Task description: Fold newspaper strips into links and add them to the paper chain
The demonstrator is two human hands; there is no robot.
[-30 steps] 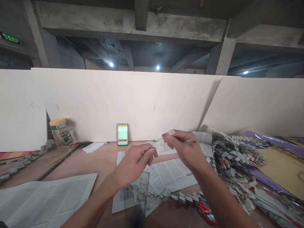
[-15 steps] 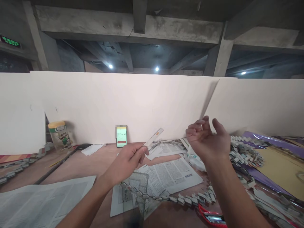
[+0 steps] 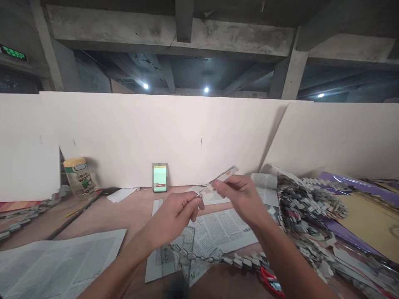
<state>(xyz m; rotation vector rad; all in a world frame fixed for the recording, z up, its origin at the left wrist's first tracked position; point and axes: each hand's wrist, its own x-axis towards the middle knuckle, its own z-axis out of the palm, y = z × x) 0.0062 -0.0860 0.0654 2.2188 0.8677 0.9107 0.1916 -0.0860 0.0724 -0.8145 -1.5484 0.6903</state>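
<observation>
Between my two hands runs a narrow folded paper strip [image 3: 231, 170], pale with a small orange patch near its far end. My left hand [image 3: 174, 214] pinches its lower left end between thumb and fingers. Farther along, my right hand [image 3: 241, 195] grips it, thumb on the near side, and the strip's tip sticks out above the fingers. Below the hands, a chain of folded paper links [image 3: 215, 259] lies across newspaper sheets [image 3: 229, 226] and a clear ruler-like plate [image 3: 187, 245].
A phone [image 3: 160, 178] leans on the white partition [image 3: 124, 137]. A yellow-lidded bottle [image 3: 77, 178] stands at left, near a newspaper sheet [image 3: 62, 261]. At right are heaped paper chains [image 3: 308, 199] and a purple-edged package [image 3: 368, 220]. A red-handled cutter [image 3: 270, 282] lies by my right forearm.
My right hand has come down and left from its raised, open pose and closed on the strip. My left hand has shifted slightly right, still holding the strip.
</observation>
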